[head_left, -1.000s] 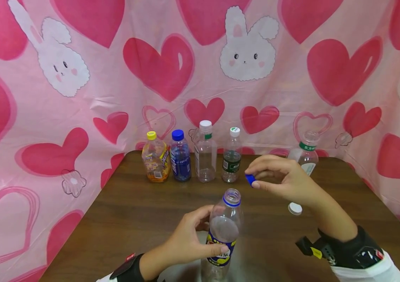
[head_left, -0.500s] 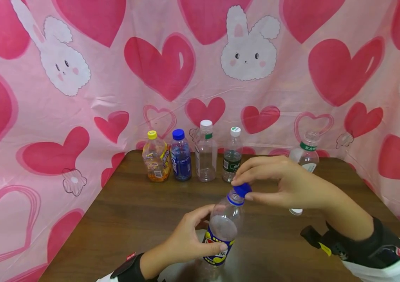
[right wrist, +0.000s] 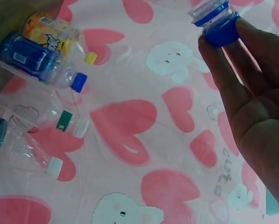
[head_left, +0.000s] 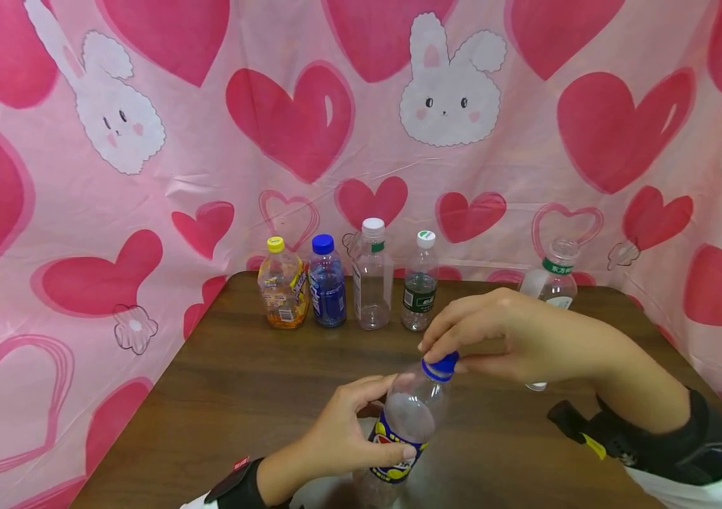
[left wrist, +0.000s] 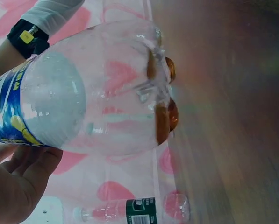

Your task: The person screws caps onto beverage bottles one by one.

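Observation:
My left hand [head_left: 351, 433] grips a clear plastic bottle [head_left: 413, 413] round its blue and yellow label, and the bottle leans to the right. In the left wrist view the bottle's base [left wrist: 165, 98] shows little brown patches. With fingertips and thumb my right hand [head_left: 513, 339] pinches a blue cap [head_left: 440, 366] on the bottle's mouth. In the right wrist view the blue cap [right wrist: 222, 31] sits on the neck, with a strip of clear thread showing above it. Whether it is screwed down I cannot tell.
Along the back of the brown table [head_left: 220, 396] stand a yellow-capped bottle [head_left: 282, 290], a blue-capped bottle [head_left: 327, 286], a tall white-capped bottle [head_left: 373, 283] and a green-labelled bottle [head_left: 420, 286]. An uncapped bottle [head_left: 554, 276] stands at right, a white cap [head_left: 535, 387] nearer.
My right hand has brought the blue cap left and down onto the bottle's mouth. The bottle, still in my left hand, has tilted further to the right.

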### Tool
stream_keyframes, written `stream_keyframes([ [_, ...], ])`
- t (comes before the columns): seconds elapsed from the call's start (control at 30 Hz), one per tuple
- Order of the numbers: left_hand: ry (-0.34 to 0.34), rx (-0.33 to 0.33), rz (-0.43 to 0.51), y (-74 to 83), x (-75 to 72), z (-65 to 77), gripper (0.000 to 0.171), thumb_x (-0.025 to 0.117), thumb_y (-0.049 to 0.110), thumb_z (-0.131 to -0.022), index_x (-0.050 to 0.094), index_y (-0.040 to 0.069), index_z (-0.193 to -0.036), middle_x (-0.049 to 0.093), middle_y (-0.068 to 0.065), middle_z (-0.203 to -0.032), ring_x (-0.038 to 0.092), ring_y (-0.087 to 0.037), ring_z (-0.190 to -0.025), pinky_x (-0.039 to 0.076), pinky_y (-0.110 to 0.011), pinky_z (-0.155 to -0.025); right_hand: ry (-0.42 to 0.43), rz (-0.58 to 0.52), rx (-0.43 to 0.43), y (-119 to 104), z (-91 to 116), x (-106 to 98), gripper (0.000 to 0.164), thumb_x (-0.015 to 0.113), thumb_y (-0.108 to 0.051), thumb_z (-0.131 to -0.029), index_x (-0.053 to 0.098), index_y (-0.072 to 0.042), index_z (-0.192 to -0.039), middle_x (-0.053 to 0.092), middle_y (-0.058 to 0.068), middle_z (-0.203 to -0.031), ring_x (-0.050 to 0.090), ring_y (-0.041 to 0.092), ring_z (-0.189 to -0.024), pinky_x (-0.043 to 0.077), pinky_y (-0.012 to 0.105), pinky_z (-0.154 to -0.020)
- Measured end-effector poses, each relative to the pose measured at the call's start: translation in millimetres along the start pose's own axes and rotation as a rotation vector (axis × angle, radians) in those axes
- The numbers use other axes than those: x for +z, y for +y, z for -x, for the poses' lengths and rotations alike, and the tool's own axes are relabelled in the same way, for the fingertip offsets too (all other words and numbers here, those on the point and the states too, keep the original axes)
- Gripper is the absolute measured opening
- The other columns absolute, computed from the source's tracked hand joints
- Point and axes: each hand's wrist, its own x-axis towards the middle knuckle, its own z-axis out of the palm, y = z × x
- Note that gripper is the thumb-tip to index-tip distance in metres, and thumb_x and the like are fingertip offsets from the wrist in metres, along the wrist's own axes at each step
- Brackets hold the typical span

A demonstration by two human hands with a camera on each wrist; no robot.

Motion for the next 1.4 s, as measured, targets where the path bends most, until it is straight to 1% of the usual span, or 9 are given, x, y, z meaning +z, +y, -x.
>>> stream_keyframes([
  [0.27, -0.015, -0.034, 0.039, 2.7, 0.9, -2.1, 0.065, 0.083, 0.009, -0.075, 0.058, 0.008, -0.134, 0.062, -0.005, -0.130, 0.061, -0.018, -0.110, 0.056, -0.034, -0.085, -0.003, -0.006, -0.011, -2.6, 0.1, -2.9, 0.036, 0.075, 0.007, -0.080, 0.071, -0.009, -0.112, 0.068, 0.004, -0.113, 0.065, 0.016, -0.099, 0.057, 0.028, -0.078],
  [0.43, -0.049, 0.006, 0.075, 1.2, -0.1, -3.6, 0.064, 0.081, 0.010, -0.076, 0.057, 0.008, -0.135, 0.062, -0.005, -0.128, 0.063, -0.017, -0.107, 0.056, -0.035, -0.084, -0.003, -0.033, -0.019, -3.8, 1.1, -6.3, 0.040, 0.075, 0.011, -0.077, 0.073, -0.013, -0.110, 0.067, 0.000, -0.113, 0.065, 0.015, -0.098, 0.057, 0.029, -0.078],
  [0.57, -0.088, -0.005, 0.128, 1.6, -0.6, -4.7, 0.063, 0.079, 0.009, -0.077, 0.056, 0.008, -0.135, 0.063, -0.006, -0.126, 0.064, -0.017, -0.105, 0.056, -0.035, -0.084, -0.013, -0.068, -0.017, -3.2, 0.2, -8.3, 0.039, 0.075, 0.010, -0.078, 0.073, -0.014, -0.109, 0.068, -0.001, -0.113, 0.065, 0.014, -0.098, 0.057, 0.030, -0.078],
  [0.73, -0.163, 0.044, 0.236, -0.7, -1.7, -6.9, 0.063, 0.074, 0.003, -0.079, 0.052, 0.000, -0.137, 0.064, -0.015, -0.124, 0.066, -0.017, -0.101, 0.057, -0.038, -0.083, -0.012, -0.095, -0.011, -1.0, -0.5, -10.1, 0.034, 0.075, 0.006, -0.080, 0.073, -0.013, -0.109, 0.068, 0.000, -0.112, 0.065, 0.015, -0.099, 0.058, 0.032, -0.078],
  [0.83, -0.186, 0.061, 0.258, -0.3, -1.9, -8.4, 0.063, 0.073, 0.001, -0.079, 0.050, -0.004, -0.137, 0.064, -0.019, -0.122, 0.066, -0.017, -0.100, 0.057, -0.038, -0.083, -0.024, -0.119, 0.001, 0.5, -0.6, -11.3, 0.031, 0.075, 0.001, -0.082, 0.073, -0.012, -0.109, 0.068, 0.001, -0.112, 0.065, 0.016, -0.099, 0.058, 0.033, -0.078],
  [0.93, -0.175, 0.015, 0.241, 2.6, -1.3, -8.7, 0.063, 0.073, 0.002, -0.078, 0.051, -0.003, -0.137, 0.064, -0.018, -0.122, 0.066, -0.016, -0.100, 0.056, -0.036, -0.084, -0.038, -0.122, 0.009, 2.1, -0.4, -12.4, 0.028, 0.074, -0.002, -0.084, 0.073, -0.011, -0.111, 0.069, 0.002, -0.112, 0.065, 0.016, -0.099, 0.058, 0.034, -0.077],
  [1.07, -0.148, -0.060, 0.220, 6.3, 0.1, -8.7, 0.063, 0.074, 0.003, -0.078, 0.053, -0.001, -0.136, 0.062, -0.016, -0.127, 0.066, -0.016, -0.103, 0.055, -0.033, -0.086, -0.039, -0.082, 0.017, 5.8, -0.4, -12.2, 0.030, 0.075, -0.004, -0.083, 0.071, -0.008, -0.113, 0.070, 0.004, -0.110, 0.066, 0.016, -0.096, 0.058, 0.032, -0.076],
  [1.2, -0.102, -0.083, 0.183, 5.1, 1.7, -8.5, 0.062, 0.076, 0.006, -0.078, 0.055, 0.002, -0.136, 0.061, -0.012, -0.130, 0.065, -0.016, -0.105, 0.054, -0.032, -0.086, 0.004, 0.009, 0.060, 8.2, -0.7, -7.0, 0.026, 0.078, -0.009, -0.082, 0.073, -0.008, -0.108, 0.071, -0.001, -0.100, 0.066, 0.009, -0.086, 0.057, 0.025, -0.072],
  [1.4, -0.046, -0.082, 0.146, 0.6, 4.3, -9.7, 0.061, 0.078, 0.008, -0.078, 0.057, 0.008, -0.135, 0.063, -0.008, -0.128, 0.066, -0.016, -0.102, 0.056, -0.032, -0.083, 0.098, 0.171, 0.126, 9.5, -3.8, 4.2, 0.013, 0.080, -0.018, -0.082, 0.074, -0.012, -0.092, 0.069, -0.009, -0.083, 0.060, 0.000, -0.068, 0.053, 0.016, -0.060],
])
